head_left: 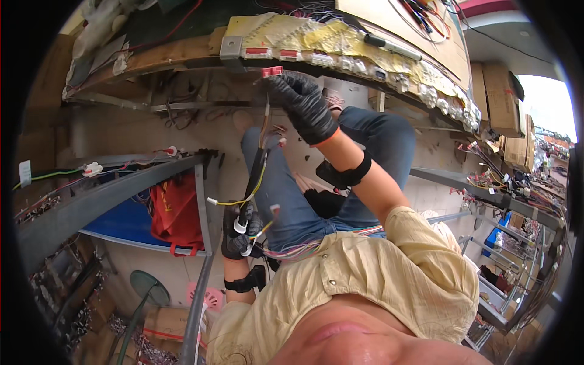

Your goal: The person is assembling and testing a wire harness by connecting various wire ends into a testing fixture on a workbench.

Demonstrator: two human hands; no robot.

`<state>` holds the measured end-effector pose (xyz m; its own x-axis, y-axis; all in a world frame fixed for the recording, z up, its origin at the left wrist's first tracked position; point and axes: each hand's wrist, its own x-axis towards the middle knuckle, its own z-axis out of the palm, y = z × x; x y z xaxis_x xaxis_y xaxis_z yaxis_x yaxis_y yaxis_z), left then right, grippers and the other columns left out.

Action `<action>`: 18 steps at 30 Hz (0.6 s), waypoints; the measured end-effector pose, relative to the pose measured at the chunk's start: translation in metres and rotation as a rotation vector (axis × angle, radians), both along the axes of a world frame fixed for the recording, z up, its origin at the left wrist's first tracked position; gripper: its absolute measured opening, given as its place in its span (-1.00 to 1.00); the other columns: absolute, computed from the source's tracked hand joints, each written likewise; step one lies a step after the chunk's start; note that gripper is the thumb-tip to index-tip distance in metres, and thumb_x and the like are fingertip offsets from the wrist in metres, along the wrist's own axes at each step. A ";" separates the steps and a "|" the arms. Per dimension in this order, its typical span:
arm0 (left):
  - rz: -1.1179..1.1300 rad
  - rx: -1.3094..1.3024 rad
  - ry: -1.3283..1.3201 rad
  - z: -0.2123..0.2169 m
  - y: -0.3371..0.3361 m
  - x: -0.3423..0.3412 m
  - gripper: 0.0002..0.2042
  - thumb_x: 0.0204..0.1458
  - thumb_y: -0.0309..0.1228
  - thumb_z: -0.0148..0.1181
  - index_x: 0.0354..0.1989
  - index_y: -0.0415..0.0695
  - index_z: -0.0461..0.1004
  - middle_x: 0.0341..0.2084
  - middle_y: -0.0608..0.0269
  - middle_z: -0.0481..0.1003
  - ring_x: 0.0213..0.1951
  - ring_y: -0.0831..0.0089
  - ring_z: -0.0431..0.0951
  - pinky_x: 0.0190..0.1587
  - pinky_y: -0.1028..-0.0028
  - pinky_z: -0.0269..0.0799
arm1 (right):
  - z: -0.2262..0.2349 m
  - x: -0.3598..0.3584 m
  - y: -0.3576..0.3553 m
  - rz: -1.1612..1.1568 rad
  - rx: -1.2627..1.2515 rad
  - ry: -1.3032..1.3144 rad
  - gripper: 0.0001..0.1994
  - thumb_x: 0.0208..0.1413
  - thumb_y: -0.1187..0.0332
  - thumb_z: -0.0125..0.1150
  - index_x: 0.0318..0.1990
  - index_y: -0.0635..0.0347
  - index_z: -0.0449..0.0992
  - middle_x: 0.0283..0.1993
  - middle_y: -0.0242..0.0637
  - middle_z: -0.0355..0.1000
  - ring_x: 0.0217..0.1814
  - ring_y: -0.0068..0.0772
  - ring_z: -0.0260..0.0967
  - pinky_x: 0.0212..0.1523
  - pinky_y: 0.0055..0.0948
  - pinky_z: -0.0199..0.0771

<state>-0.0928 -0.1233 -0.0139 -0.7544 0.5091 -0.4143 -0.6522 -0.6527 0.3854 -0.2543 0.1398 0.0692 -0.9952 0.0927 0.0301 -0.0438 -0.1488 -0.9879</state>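
My right hand (301,106), in a dark grey knit glove, is raised to the front edge of the bench. Its fingers are curled, with a small red connector (272,72) at the tips. Below them, a wire harness (258,158) with black sleeving runs down toward my lap. My left hand (236,231), gloved alike, closes round the lower part of this harness, beside a white connector (240,227). A yellow-green wire with a white end (212,201) branches off to the left. More coloured wires (298,249) lie across my lap.
Along the bench edge runs a row of connector holders (328,59) with yellow labels. A marker pen (392,47) lies above them. Metal rails (115,198) carrying harnesses flank me, the left one near a red bag (176,210). Cardboard boxes (502,100) stand at right.
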 end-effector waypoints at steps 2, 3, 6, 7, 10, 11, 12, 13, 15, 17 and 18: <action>-0.044 0.113 -0.107 -0.022 -0.014 -0.028 -0.53 -0.14 -0.32 0.42 -0.03 -0.04 0.37 -0.48 0.39 0.32 -0.50 0.61 0.31 -0.47 0.64 0.18 | -0.009 -0.012 -0.007 -0.245 0.288 0.178 -0.79 0.17 0.36 0.14 -0.30 0.37 0.57 -0.43 -0.27 0.54 -0.43 -0.58 0.39 -0.37 -0.47 0.39; -0.079 0.221 -0.211 -0.027 -0.018 -0.036 -0.48 -0.12 -0.32 0.42 0.06 0.02 0.38 -0.33 0.38 0.39 -0.44 0.62 0.34 -0.43 0.64 0.24 | -0.010 -0.016 -0.014 -0.239 0.282 0.173 -0.79 0.17 0.36 0.14 -0.30 0.37 0.57 -0.43 -0.27 0.54 -0.43 -0.58 0.39 -0.37 -0.47 0.39; 0.046 -0.278 -0.017 0.011 0.001 -0.045 -0.79 0.13 -0.38 0.11 -0.07 -0.09 0.46 -0.47 0.39 0.42 -0.46 0.67 0.35 -0.41 0.66 0.32 | -0.006 -0.023 -0.023 -0.324 0.330 0.077 -0.80 0.16 0.36 0.15 -0.27 0.36 0.57 -0.46 -0.21 0.53 -0.44 -0.61 0.38 -0.38 -0.47 0.38; 0.097 -0.112 -0.315 -0.004 -0.004 -0.048 -0.82 0.19 -0.40 0.01 -0.10 -0.12 0.47 -0.47 0.37 0.44 -0.46 0.67 0.36 -0.40 0.66 0.35 | -0.006 -0.026 -0.025 -0.330 0.293 0.076 -0.80 0.16 0.37 0.15 -0.28 0.36 0.57 -0.48 -0.20 0.52 -0.46 -0.60 0.38 -0.39 -0.47 0.38; 0.054 0.035 -0.341 -0.031 -0.015 -0.049 -0.80 0.17 -0.38 0.04 -0.09 -0.14 0.47 -0.38 0.35 0.50 -0.43 0.66 0.40 -0.38 0.68 0.38 | -0.012 -0.032 -0.028 -0.346 0.241 0.063 -0.81 0.16 0.37 0.14 -0.29 0.36 0.57 -0.51 -0.18 0.51 -0.48 -0.59 0.38 -0.41 -0.47 0.37; 0.022 0.062 -0.360 -0.038 -0.017 -0.049 -0.80 0.17 -0.35 0.05 -0.09 -0.13 0.47 -0.35 0.34 0.51 -0.40 0.67 0.42 -0.36 0.68 0.38 | -0.014 -0.033 -0.029 -0.356 0.225 0.054 -0.81 0.15 0.38 0.14 -0.30 0.36 0.57 -0.52 -0.17 0.50 -0.49 -0.58 0.38 -0.41 -0.46 0.37; 0.023 0.062 -0.363 -0.041 -0.019 -0.052 -0.80 0.17 -0.35 0.05 -0.09 -0.13 0.47 -0.35 0.34 0.51 -0.40 0.67 0.42 -0.36 0.68 0.38 | -0.016 -0.034 -0.032 -0.354 0.225 0.051 -0.81 0.15 0.38 0.14 -0.30 0.36 0.57 -0.52 -0.17 0.50 -0.49 -0.58 0.38 -0.41 -0.46 0.37; -0.008 0.209 -0.330 -0.045 -0.020 -0.054 -0.77 0.12 -0.43 0.08 -0.06 -0.15 0.45 -0.31 0.33 0.51 -0.34 0.65 0.45 -0.32 0.66 0.40 | -0.018 -0.034 -0.035 -0.396 0.237 0.041 -0.81 0.15 0.38 0.15 -0.30 0.37 0.56 -0.53 -0.16 0.49 -0.49 -0.58 0.38 -0.41 -0.47 0.38; -0.037 0.356 -0.298 -0.049 -0.020 -0.054 -0.73 0.07 -0.50 0.12 -0.02 -0.17 0.43 -0.27 0.32 0.51 -0.28 0.64 0.48 -0.27 0.64 0.43 | -0.020 -0.034 -0.042 -0.435 0.249 0.029 -0.81 0.14 0.38 0.15 -0.30 0.37 0.56 -0.53 -0.15 0.49 -0.50 -0.58 0.38 -0.41 -0.47 0.38; -0.049 0.002 0.217 -0.051 -0.018 -0.052 -0.55 -0.07 -0.69 0.11 0.07 -0.21 0.37 -0.15 0.28 0.49 -0.16 0.58 0.49 -0.16 0.59 0.44 | -0.019 -0.034 -0.047 -0.519 0.219 0.064 -0.80 0.13 0.37 0.16 -0.34 0.38 0.55 -0.56 -0.12 0.46 -0.55 -0.54 0.33 -0.44 -0.44 0.35; -0.051 0.005 0.215 -0.047 -0.014 -0.053 -0.55 -0.07 -0.69 0.11 0.07 -0.21 0.37 -0.15 0.28 0.49 -0.16 0.58 0.49 -0.16 0.59 0.44 | -0.020 -0.036 -0.046 -0.521 0.221 0.063 -0.80 0.13 0.37 0.16 -0.34 0.38 0.55 -0.56 -0.12 0.46 -0.55 -0.54 0.33 -0.44 -0.44 0.35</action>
<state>-0.1453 -0.1371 -0.0609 -0.7983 0.5507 -0.2440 -0.5876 -0.6230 0.5163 -0.2902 0.0935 0.0494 -0.8157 0.5554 0.1621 -0.1155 0.1182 -0.9863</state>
